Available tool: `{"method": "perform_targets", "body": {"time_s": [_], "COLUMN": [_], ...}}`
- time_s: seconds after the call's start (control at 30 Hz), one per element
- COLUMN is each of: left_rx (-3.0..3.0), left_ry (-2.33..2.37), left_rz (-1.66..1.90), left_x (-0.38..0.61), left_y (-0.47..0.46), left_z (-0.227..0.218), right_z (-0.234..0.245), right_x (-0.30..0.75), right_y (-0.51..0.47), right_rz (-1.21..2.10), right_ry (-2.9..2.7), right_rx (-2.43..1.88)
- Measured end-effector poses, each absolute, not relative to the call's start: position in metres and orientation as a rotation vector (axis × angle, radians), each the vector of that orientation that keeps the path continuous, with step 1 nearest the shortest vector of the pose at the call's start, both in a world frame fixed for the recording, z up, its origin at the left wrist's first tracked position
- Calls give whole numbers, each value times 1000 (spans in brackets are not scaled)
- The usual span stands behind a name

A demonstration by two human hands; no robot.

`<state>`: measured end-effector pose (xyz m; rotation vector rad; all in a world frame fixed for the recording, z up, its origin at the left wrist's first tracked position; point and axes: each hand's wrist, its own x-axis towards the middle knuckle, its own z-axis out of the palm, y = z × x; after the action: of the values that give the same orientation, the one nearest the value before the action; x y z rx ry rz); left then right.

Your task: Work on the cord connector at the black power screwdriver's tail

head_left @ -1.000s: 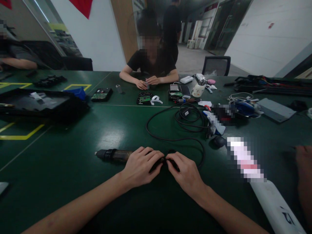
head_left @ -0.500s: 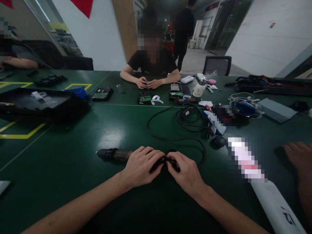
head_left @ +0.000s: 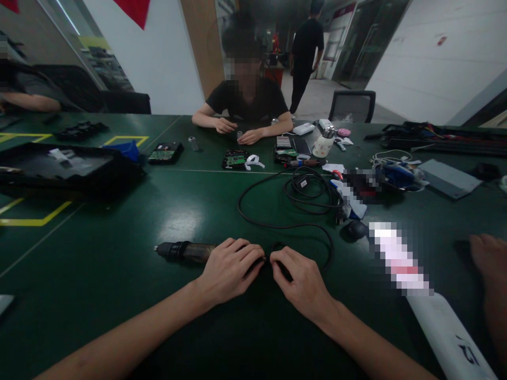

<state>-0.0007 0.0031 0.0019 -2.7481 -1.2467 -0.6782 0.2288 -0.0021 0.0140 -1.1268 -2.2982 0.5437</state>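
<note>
Fingers (head_left: 249,253) of our left hand (head_left: 227,269) grip the black-and-brown cylindrical tool (head_left: 192,252); our right hand (head_left: 300,274) pinches the thin black cable (head_left: 277,228).

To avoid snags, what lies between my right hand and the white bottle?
The head view shows looped black cable, then a slim tool near the bottle.

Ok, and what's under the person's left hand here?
Under the left hand is a dark cylindrical tool, its narrow end showing on the left. The part beneath the hand is covered, so its shape there cannot be seen.
</note>
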Motion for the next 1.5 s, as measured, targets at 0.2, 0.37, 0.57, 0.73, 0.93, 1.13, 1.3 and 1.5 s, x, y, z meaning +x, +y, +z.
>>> {"method": "perform_targets", "body": {"time_s": [0.2, 0.37, 0.57, 0.73, 0.93, 1.13, 1.3, 1.5], "left_rx": [-2729, -2718, -2724, -2700, -2751, -2714, -2762, -2700], "left_ry": [-1249, -1265, -1238, -1247, -1249, -1276, -1234, -1296], "left_rz": [-698, -675, -691, -678, -670, -654, -677, -680], "left_x": [0, 0, 0, 0, 0, -1, 0, 1], "left_y": [3, 3, 3, 3, 2, 4, 3, 4], "left_z": [0, -1, 0, 0, 1, -1, 1, 0], "right_z": [10, 8, 8, 7, 5, 6, 5, 3], "right_x": [229, 228, 227, 227, 229, 229, 229, 229], "right_y": [-2, -1, -1, -1, -2, -2, -2, -2], "right_rz": [555, 556, 510, 532, 556, 566, 588, 599], "right_ry": [-2254, -2254, -2252, -2251, -2230, -2245, -2242, -2214], "right_rx": [-1129, -1144, -1142, -1145, -1160, -1156, -1180, -1173]}}
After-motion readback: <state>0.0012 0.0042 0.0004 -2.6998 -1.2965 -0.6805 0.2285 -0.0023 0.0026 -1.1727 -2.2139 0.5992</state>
